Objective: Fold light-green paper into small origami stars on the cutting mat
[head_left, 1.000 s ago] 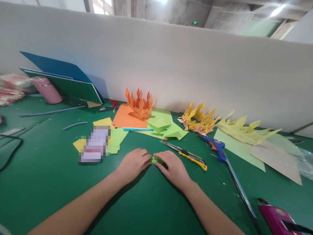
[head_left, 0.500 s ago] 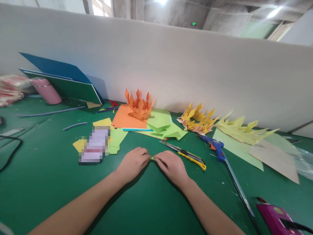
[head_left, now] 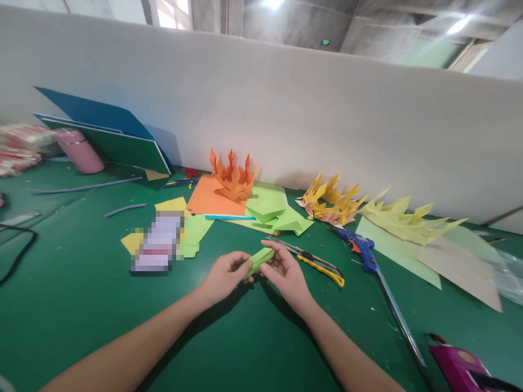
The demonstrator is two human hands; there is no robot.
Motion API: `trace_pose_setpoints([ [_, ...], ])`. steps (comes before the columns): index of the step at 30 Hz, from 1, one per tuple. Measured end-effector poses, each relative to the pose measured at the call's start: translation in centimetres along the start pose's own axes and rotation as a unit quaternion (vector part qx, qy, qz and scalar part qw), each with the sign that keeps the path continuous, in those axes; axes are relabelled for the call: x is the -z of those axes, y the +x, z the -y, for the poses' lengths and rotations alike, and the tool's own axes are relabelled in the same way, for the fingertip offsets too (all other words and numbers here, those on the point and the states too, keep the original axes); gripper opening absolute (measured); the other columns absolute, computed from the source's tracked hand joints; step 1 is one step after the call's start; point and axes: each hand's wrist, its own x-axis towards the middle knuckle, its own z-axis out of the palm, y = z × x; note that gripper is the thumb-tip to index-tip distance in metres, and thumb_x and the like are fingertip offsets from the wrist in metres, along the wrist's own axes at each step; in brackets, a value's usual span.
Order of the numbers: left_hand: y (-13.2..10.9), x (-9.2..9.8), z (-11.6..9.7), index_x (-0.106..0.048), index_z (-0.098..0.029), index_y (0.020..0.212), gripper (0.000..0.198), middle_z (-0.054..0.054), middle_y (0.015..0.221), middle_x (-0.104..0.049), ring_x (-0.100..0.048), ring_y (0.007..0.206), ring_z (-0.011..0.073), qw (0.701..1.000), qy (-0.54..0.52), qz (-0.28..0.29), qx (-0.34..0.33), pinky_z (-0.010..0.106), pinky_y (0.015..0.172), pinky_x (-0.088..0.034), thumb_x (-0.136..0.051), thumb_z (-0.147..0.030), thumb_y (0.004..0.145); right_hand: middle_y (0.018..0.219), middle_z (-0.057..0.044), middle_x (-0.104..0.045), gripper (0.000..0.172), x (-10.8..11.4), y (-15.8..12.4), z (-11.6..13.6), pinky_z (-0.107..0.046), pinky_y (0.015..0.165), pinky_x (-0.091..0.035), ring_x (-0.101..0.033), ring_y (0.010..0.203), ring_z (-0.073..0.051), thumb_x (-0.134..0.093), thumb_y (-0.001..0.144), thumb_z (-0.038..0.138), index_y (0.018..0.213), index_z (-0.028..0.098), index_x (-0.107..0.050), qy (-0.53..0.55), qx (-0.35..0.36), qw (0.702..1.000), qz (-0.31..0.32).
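One folded slip of light-green paper (head_left: 262, 258) — centre of the frame, slanting up to the right. Left hand (head_left: 224, 276): pinching the lower-left end, thumb on top. Right hand (head_left: 289, 277): fingers curled about the upper-right end, thumb by its lower edge. Probable handling — next to no weight, stiffer along its folds, easily crushed; best gripped lightly by the ends. Right of centre: one yellow cutter (head_left: 321, 267), near the right hand.
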Motion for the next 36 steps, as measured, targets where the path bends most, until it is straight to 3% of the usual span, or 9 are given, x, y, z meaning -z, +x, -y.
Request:
trace_pose_setpoints([
  [6,-0.3,-0.1,-0.6,-0.056,-0.014,0.081,0.019,-0.001,0.070,-0.060,-0.053,0.052,0.0073,1.000,0.006,0.005,0.011,0.022,0.053,-0.044,-0.053,-0.033,0.078,0.080,0.001,-0.052,0.036,-0.2,0.2,0.2,-0.025,0.062,-0.054,-0.057,0.065,-0.011,-0.055,0.074,0.024,0.110,0.022,-0.050,-0.008,-0.015,1.000,0.001],
  [11,-0.3,-0.4,-0.5,-0.053,-0.015,0.079,0.032,0.000,0.073,-0.060,-0.058,0.049,0.0086,0.998,-0.033,0.004,0.044,0.021,0.047,-0.045,-0.053,-0.047,0.076,0.080,0.001,-0.051,0.033,-0.6,0.0,0.4,-0.023,0.059,-0.052,-0.057,0.061,-0.010,-0.053,0.074,0.021,0.108,0.021,-0.052,-0.044,-0.004,0.999,-0.007],
  [14,-0.2,-0.4,-0.4,-0.051,-0.015,0.072,0.038,-0.001,0.060,-0.058,-0.054,0.043,0.0088,0.999,-0.008,-0.007,0.040,0.020,0.042,-0.040,-0.052,-0.053,0.075,0.081,0.000,-0.053,0.030,-1.0,0.0,0.5,-0.024,0.060,-0.052,-0.058,0.061,-0.011,-0.052,0.075,0.020,0.104,0.021,-0.056,-0.060,-0.004,0.998,-0.015],
  [19,-0.3,-0.2,-0.2,-0.048,-0.017,0.066,0.038,-0.006,0.039,-0.048,-0.035,0.032,0.0054,0.997,0.066,-0.036,0.026,0.018,0.036,-0.026,-0.046,-0.053,0.077,0.085,-0.003,-0.059,0.022,-1.0,-0.1,0.5,-0.025,0.058,-0.053,-0.059,0.061,-0.012,-0.052,0.075,0.022,0.094,0.020,-0.061,-0.085,-0.006,0.996,-0.024],
  [25,-0.2,-0.3,-0.1,-0.047,-0.017,0.064,0.033,-0.007,0.046,-0.048,-0.039,0.035,0.0056,0.996,0.059,-0.059,0.006,0.018,0.038,-0.029,-0.047,-0.049,0.076,0.078,-0.004,-0.062,0.015,-1.0,-0.1,0.6,-0.024,0.057,-0.051,-0.060,0.068,-0.015,-0.052,0.076,0.020,0.083,0.020,-0.066,-0.150,0.043,0.987,-0.033],
  [29,-0.1,-0.3,0.2,-0.048,-0.018,0.068,0.028,-0.010,0.038,-0.041,-0.037,0.033,0.0063,0.996,0.054,-0.069,0.010,0.017,0.037,-0.026,-0.049,-0.046,0.076,0.076,-0.003,-0.065,0.013,-1.0,-0.1,0.8,-0.025,0.060,-0.051,-0.061,0.070,-0.015,-0.054,0.076,0.020,0.081,0.020,-0.066,-0.181,0.066,0.981,-0.036],
  [32,-0.1,-0.3,0.1,-0.047,-0.018,0.068,0.027,-0.010,0.037,-0.044,-0.036,0.032,0.0054,0.997,0.044,-0.067,0.021,0.016,0.036,-0.026,-0.051,-0.044,0.076,0.077,-0.003,-0.066,0.012,-1.2,-0.2,0.8,-0.025,0.062,-0.051,-0.061,0.071,-0.016,-0.054,0.076,0.021,0.080,0.020,-0.065,-0.189,0.066,0.979,-0.041],
  [36,-0.2,-0.4,0.0,-0.047,-0.018,0.066,0.027,-0.007,0.042,-0.051,-0.046,0.035,0.0067,0.998,0.007,-0.061,0.023,0.016,0.037,-0.034,-0.058,-0.042,0.073,0.078,-0.004,-0.066,0.011,-1.3,-0.3,0.6,-0.024,0.059,-0.050,-0.061,0.068,-0.015,-0.055,0.075,0.023,0.081,0.019,-0.063,-0.181,0.044,0.981,-0.055],
])
